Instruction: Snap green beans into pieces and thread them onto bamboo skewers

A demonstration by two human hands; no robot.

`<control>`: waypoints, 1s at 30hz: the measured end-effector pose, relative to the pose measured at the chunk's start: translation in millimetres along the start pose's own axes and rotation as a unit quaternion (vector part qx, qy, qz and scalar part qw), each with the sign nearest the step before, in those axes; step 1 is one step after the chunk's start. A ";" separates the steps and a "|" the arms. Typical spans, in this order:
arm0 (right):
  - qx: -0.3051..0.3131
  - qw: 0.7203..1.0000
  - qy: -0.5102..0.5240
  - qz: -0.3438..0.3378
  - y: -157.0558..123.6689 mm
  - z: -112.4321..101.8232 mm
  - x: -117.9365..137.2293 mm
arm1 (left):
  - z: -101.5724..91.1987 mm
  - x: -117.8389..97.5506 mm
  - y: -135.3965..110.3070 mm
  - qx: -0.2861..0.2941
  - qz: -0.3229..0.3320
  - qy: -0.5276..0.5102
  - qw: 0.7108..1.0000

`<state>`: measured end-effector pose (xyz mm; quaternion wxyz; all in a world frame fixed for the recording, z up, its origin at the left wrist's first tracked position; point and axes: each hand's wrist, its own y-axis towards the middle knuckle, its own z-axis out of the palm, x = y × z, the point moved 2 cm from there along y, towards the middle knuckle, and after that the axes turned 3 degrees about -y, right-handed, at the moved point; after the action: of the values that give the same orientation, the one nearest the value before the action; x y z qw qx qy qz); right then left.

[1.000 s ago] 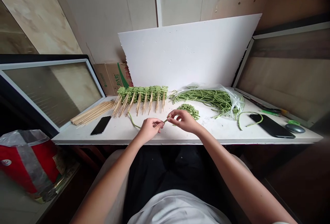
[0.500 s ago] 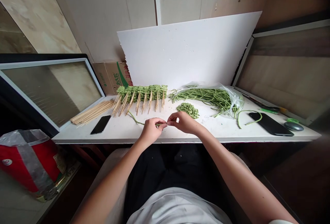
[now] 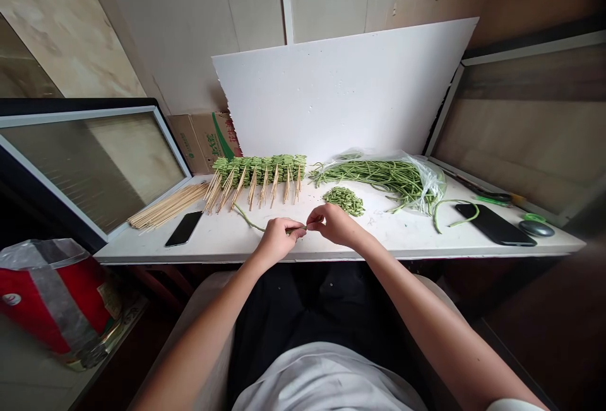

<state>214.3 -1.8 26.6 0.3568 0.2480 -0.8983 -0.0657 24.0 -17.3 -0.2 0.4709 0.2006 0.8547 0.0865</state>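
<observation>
A long green bean [image 3: 247, 220] runs from the table into my left hand [image 3: 278, 237], whose fingers are closed round it. My right hand [image 3: 330, 223] pinches the same bean's end, its fingertips against those of my left hand. Just behind my right hand lies a heap of short cut bean pieces [image 3: 343, 200]. Behind my left hand, skewered bean pieces [image 3: 259, 170] are stacked in a row, their bare stick ends pointing toward me. A large bunch of whole long beans [image 3: 379, 174] rests in an open clear plastic bag [image 3: 428, 177] at the back right.
Loose wooden skewers [image 3: 168, 206] and a phone [image 3: 184, 229] lie at the left of the white table [image 3: 227, 244]. On the right are a single bean [image 3: 438, 215], a black phone [image 3: 495, 226] and a mouse-shaped grey object [image 3: 536, 228]. A white board [image 3: 341, 95] stands behind.
Both hands stay close together on the bean; the right fingertips have moved slightly closer to the left ones. The view has shifted a little. Nothing else has visibly moved.
</observation>
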 end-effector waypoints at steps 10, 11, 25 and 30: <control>0.098 0.979 0.179 -0.030 5.6 1.9 -20.0 | -4.6 0.2 1.5 0.060 -0.012 -0.080 0.995; 0.114 0.971 0.209 -0.030 5.5 2.3 -22.0 | -4.6 0.8 1.6 0.069 -0.011 -0.088 0.994; -0.103 0.991 0.036 0.078 16.7 -11.9 -76.7 | -4.3 25.6 10.0 0.069 -0.002 -0.208 0.976; -0.088 0.990 -0.022 0.108 19.3 9.4 -105.4 | -2.3 19.3 7.7 0.063 0.016 -0.182 0.981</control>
<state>265.9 66.3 -38.8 0.3625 0.1162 -0.9181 -0.1107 14.9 -2.1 -11.3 0.6037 0.2556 0.7552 0.0016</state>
